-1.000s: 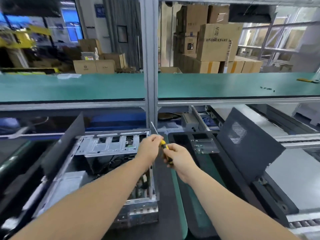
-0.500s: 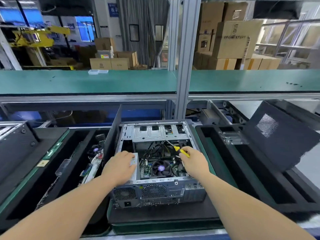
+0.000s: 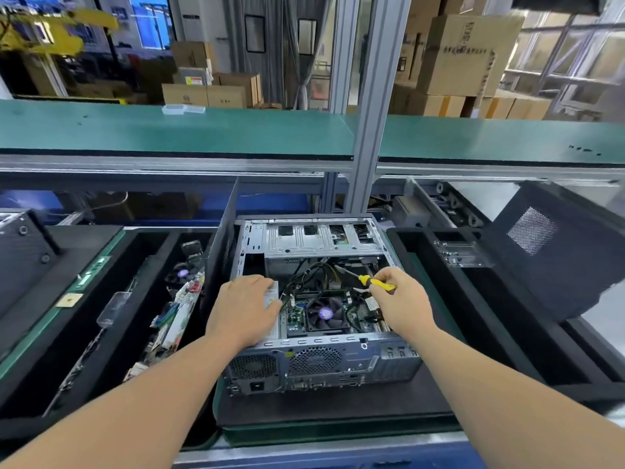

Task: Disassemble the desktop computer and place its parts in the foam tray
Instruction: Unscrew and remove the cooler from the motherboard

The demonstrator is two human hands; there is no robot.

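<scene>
Head view: left hand [image 3: 244, 311] flat on computer [image 3: 318, 299]; right hand [image 3: 400, 304] pinches screwdriver [image 3: 370, 281]. Boards inside look fragile; grip edges.

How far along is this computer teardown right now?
Done: side panel off, case open. In hand: right hand grips a yellow screwdriver inside; left hand rests on the power supply. Left: CPU fan, motherboard, cables remain; right foam tray nearly unfilled.

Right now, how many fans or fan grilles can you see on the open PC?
3: CPU cooler fan inside, centre; round rear grille; power-supply grille to its left. Others may be hidden.
</scene>
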